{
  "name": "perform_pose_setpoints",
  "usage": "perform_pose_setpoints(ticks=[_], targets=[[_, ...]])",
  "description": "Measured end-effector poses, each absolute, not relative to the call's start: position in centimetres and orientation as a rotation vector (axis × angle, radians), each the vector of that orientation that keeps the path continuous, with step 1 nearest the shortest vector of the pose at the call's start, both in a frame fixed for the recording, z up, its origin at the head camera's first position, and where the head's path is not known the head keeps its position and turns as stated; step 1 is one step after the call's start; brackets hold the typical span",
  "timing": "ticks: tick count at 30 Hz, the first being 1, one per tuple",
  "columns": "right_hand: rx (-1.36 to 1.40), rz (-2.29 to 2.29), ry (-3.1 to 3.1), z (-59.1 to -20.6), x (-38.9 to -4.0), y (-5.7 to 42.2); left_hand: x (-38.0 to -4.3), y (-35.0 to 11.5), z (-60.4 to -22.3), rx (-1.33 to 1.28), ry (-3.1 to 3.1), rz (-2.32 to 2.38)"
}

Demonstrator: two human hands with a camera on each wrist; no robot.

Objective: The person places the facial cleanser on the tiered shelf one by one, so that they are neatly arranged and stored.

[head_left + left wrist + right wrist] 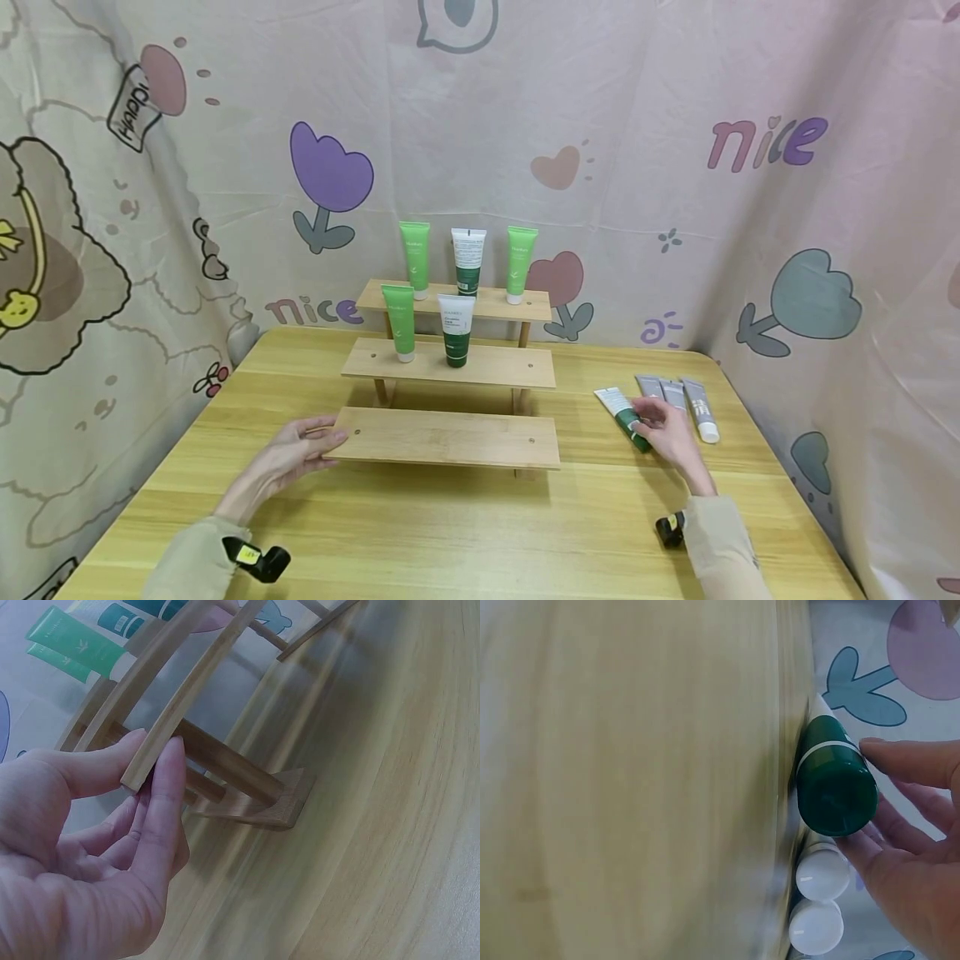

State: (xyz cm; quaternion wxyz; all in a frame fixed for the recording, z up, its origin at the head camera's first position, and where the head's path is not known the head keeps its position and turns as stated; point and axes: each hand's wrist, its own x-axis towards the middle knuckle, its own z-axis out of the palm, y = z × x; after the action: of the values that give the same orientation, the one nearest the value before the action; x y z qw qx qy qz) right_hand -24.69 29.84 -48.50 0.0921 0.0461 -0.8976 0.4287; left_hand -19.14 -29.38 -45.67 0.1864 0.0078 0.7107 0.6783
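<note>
My left hand (288, 457) pinches the left end of the lowest shelf of a three-tier wooden stand (450, 437), thumb on top and fingers beneath in the left wrist view. At the right, my right hand (670, 429) holds a white-and-dark-green squeeze tube (621, 414) between thumb and fingers. Its green cap end (836, 799) faces the right wrist camera. On the middle shelf stand a light green tube (401, 325) and a white-and-green tube (456, 329). The top shelf carries two light green tubes, one left (416, 258) and one right (520, 262), with a white-and-green tube (468, 260) between them.
Several grey tubes with white caps, such as the rightmost one (699, 408), lie on the wooden table (420, 533) beyond my right hand, partly hidden by it. A printed curtain (622, 83) hangs behind the table and along both sides.
</note>
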Motion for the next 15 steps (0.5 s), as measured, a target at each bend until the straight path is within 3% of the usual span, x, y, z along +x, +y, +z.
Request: perform_pose_setpoints(ticks=[15], targets=[[0.073,1.241,-2.810,-47.97,-24.74,29.94,-19.08,-29.33,-45.63,0.028,2.005,1.906]])
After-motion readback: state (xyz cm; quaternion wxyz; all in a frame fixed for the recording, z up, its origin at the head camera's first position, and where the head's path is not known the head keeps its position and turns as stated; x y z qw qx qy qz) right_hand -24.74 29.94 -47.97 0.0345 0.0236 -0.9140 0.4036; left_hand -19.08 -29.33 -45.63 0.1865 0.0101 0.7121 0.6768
